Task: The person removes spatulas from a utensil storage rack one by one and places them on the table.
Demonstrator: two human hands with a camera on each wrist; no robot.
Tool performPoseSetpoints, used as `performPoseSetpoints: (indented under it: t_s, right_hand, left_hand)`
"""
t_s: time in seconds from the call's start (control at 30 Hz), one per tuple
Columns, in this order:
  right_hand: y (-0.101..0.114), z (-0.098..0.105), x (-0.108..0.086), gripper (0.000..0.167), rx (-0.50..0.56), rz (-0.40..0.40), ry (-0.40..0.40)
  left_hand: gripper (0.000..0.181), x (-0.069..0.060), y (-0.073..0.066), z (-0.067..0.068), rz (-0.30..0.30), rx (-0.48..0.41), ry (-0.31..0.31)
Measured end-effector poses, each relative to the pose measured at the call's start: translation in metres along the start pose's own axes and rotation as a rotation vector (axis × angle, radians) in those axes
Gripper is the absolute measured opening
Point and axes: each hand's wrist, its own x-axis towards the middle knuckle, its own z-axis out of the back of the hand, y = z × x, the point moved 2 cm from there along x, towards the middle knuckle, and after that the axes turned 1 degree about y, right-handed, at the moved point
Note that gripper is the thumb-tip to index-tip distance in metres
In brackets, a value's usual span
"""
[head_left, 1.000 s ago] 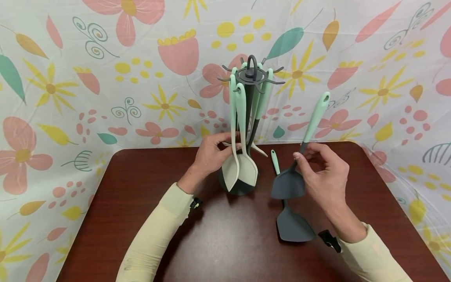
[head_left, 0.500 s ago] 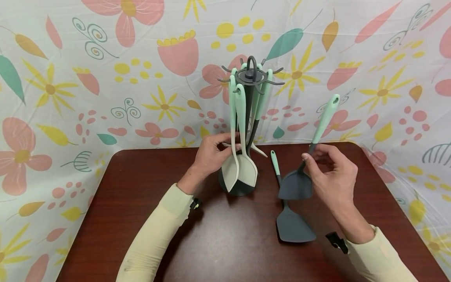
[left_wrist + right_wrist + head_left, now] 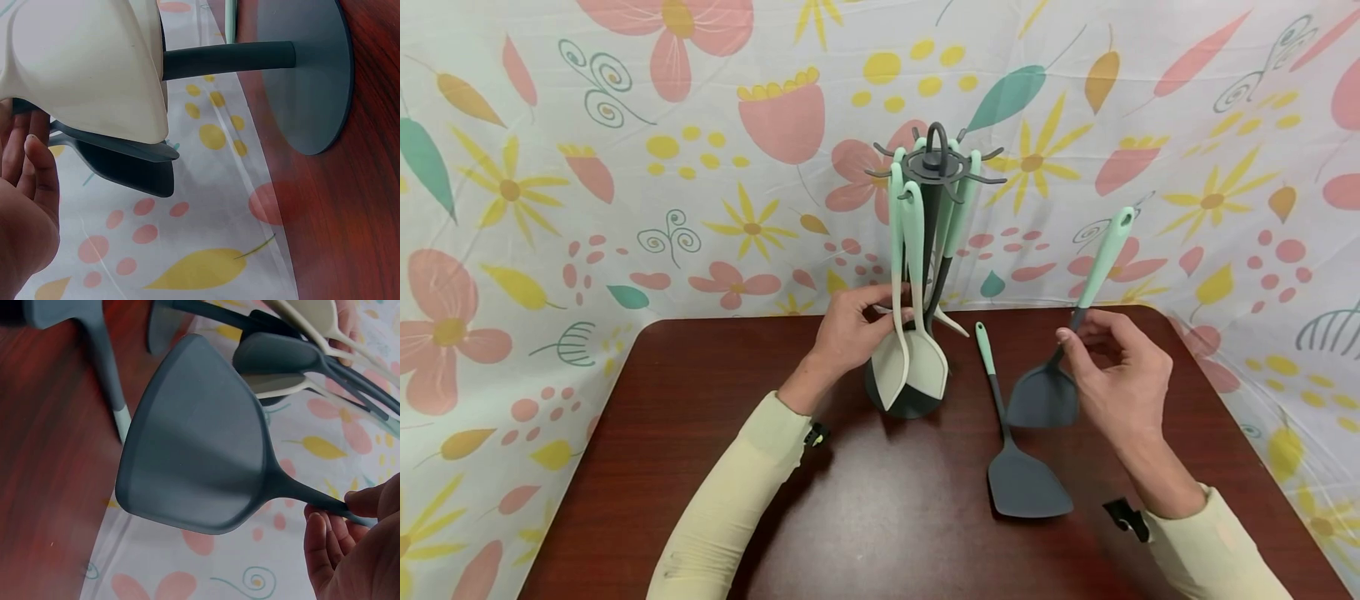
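My right hand [image 3: 1123, 375] pinches a grey spatula [image 3: 1043, 398] by its neck, mint handle pointing up and blade down. The broad blade fills the middle of the right wrist view. A second grey spatula [image 3: 1028, 483] with a mint handle lies flat on the table below and left of that hand. My left hand [image 3: 853, 329] grips the dark post of a utensil stand [image 3: 934, 164], the fingertips partly hidden behind hanging utensils. Cream-headed utensils, among them a cream turner [image 3: 927, 364], hang at the stand's front. Darker utensils hang behind, as a dark utensil head [image 3: 131, 162] shows.
The stand's round base [image 3: 908, 404] rests on the dark brown table [image 3: 737, 483]. Several of its hooks carry mint handles; others on the right bear nothing. A flowered cloth [image 3: 760, 242] hangs behind the table and along both sides.
The right hand has moved rightward and slightly down with its spatula, uncovering more of the spatula on the table. My left hand and the stand stay put.
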Motion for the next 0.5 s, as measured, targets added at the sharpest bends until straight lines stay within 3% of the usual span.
performPoseSetpoints:
  t_s: [0.5]
  right_hand:
    - [-0.022, -0.005, -0.005, 0.023, -0.055, -0.098, 0.062]
  left_hand:
    - [0.026, 0.000, 0.001, 0.000, 0.001, 0.010, 0.000]
